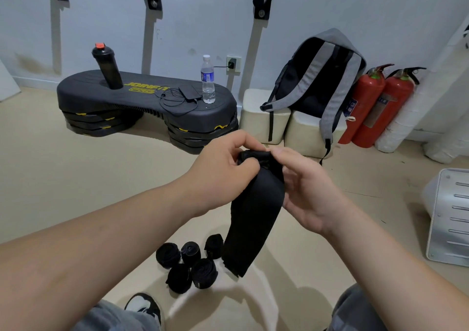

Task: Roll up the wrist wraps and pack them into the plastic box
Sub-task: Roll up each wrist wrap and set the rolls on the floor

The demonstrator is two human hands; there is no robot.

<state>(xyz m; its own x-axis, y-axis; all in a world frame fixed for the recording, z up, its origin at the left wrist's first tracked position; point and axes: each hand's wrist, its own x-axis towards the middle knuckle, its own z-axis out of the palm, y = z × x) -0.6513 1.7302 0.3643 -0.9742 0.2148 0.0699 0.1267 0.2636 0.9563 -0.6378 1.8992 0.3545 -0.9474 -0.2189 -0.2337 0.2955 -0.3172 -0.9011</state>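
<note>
- The black wrist wrap [253, 216] is held up in front of the person, above the floor [76, 165]. Only its top end is curled over into the start of a roll; most of the strap hangs straight down, its frayed lower end just above the floor.
- The left hand [228, 163] grips the curled top end, its fingers [243, 140] bent over the top edge and the thumb pressed on the near side.
- The right hand [302, 186] pinches the same end from the other side, fingertips meeting the fabric beside the left hand's.
- Five rolled wraps [190, 253] lie in a close cluster on the floor directly below, touching or nearly touching each other, just beside the hanging strap's tail.
- Judged from this, the rolling is well along: five are done and this one is barely begun. No other unrolled wrap is in view.
- Packing looks not yet started. I cannot make out a plastic box for certain; a faint pale shape on the floor by the rolls might be one, but it is too unclear to tell.
- A slotted white panel [449, 216] lies on the floor to the right, well apart from the rolls.
- Further back stand a black step platform [142, 94], a grey backpack [317, 81] and two fire extinguishers [375, 107].
</note>
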